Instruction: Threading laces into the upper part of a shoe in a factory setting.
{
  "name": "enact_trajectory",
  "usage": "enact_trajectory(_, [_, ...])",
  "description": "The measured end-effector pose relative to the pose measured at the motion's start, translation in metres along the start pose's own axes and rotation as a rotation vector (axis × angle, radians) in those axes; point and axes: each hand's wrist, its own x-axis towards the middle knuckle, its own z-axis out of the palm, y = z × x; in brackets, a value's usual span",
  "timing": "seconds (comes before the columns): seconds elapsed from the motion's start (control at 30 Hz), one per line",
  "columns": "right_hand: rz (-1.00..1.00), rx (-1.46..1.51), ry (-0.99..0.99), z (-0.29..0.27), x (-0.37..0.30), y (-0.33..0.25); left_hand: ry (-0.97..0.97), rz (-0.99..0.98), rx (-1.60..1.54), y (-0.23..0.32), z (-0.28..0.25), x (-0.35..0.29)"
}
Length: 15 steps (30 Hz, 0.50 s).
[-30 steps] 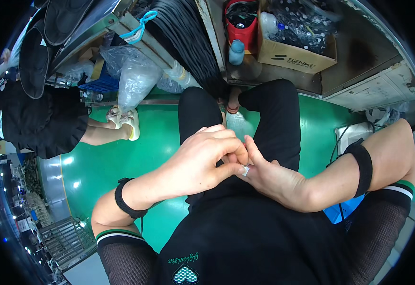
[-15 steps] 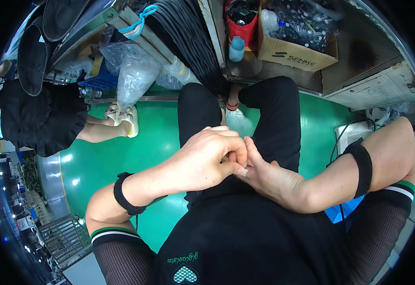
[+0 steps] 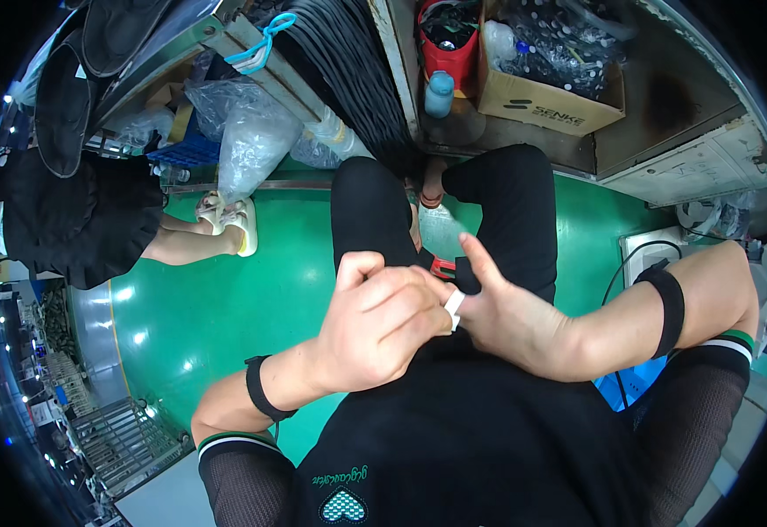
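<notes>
Small white band-like piece point(image 3: 454, 307) – maybe tape or a ring, too small to tell – pinched between both hands just above the lap, in front of the black shirt point(image 3: 454, 439). Left hand point(image 3: 382, 329) curled into a loose fist over it, thumb raised, fingertips closed on the white piece. Right hand point(image 3: 506, 318) pressed against the left, 1 finger pointing up, the remaining fingers folded under and hidden; cannot tell how firmly they grip. Black bands on both forearms.

Likely risk: with so little of the white piece showing and 2 hands crowding it, a slip of the fingertips could drop it into the lap or onto the floor between the knees, where it would be hard to find against the clutter.

Below, black trousers point(image 3: 498, 202) and a glossy green floor point(image 3: 252, 290) catching ceiling lights. Ahead, a bundle of black cables point(image 3: 357, 70) hanging down, a clear plastic bag point(image 3: 247, 145), a blue bottle point(image 3: 439, 92), a red bin point(image 3: 445, 44) and a brown cardboard box point(image 3: 546, 92) full of clear wrapped parts under a grey metal bench point(image 3: 691, 132). To the left – another person's legs in pale sandals point(image 3: 225, 220), seated near.
</notes>
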Motion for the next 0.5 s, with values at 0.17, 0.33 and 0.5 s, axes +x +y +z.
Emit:
enact_trajectory(0.17, [0.088, 0.064, 0.063, 0.011, 0.005, 0.006, 0.092, 0.109, 0.181, -0.005, 0.005, -0.014])
enact_trajectory(0.33, [0.195, 0.212, 0.524, 0.027, 0.01, 0.011, 0.172, 0.063, 0.186, -0.004, 0.013, -0.025])
enact_trajectory(0.5, [0.121, 0.254, 0.5, 0.019, 0.009, 0.016, 0.202, 0.063, 0.033, -0.001, 0.01, -0.024])
